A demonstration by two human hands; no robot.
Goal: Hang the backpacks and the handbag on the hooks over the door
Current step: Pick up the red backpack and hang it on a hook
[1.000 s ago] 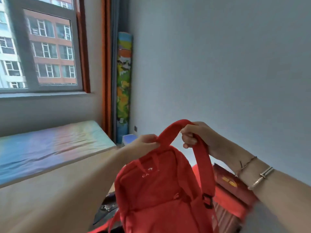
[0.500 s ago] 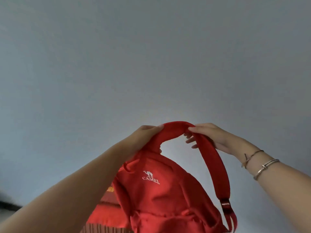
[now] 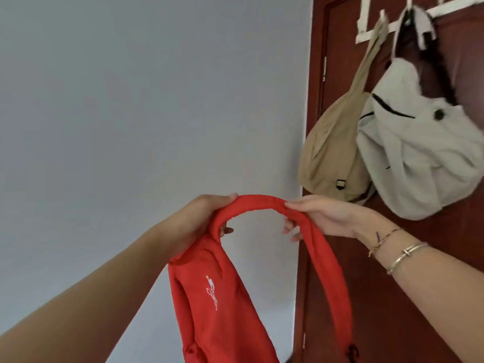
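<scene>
I hold a red backpack up by its shoulder strap, which arches between my hands. My left hand grips the strap's left end just above the pack's body. My right hand pinches the strap at its right side, where it drops down. On the brown door at the right, a white over-door hook rack carries a tan handbag and a pale grey backpack, hanging side by side above and right of my hands.
A plain grey wall fills the left and centre. The door frame's edge runs down where wall and door meet. The rack continues out of view at the top right.
My view has swung right from the window and bed, past bare wall, to the door with its hung bags. Both hands keep hold of the red strap, now spread wider.
</scene>
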